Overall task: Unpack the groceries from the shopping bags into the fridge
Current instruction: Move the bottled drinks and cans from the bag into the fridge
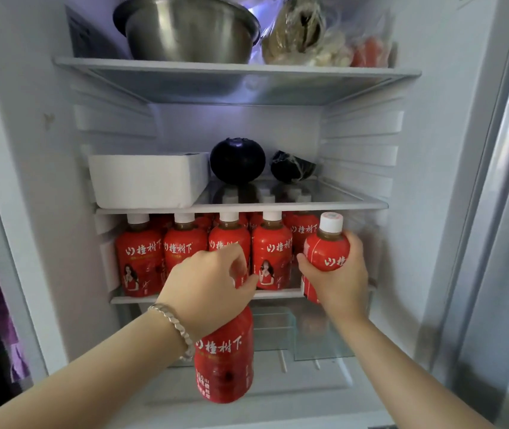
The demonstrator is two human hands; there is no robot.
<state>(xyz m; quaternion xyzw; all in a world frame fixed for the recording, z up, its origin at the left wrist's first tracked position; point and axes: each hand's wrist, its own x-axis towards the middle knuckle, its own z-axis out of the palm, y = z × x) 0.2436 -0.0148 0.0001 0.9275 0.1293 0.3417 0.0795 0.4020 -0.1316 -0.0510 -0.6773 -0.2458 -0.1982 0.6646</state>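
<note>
Beyond our fingers the fridge shelf (278,294) carried a row of red bottles (185,252); our right hand (338,277) curled round the first bottle (327,246), just right of that row; our left hand (210,283) gripped the second bottle (225,357) by its top, body hanging beneath the fingers; we judged the first should be seated upright in the gap before raising the second.

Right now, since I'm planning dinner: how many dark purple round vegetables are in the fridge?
2, both on the middle shelf: a bare vegetable right of the white box, and a wrapped vegetable further right. Others may hide behind the box.
</note>
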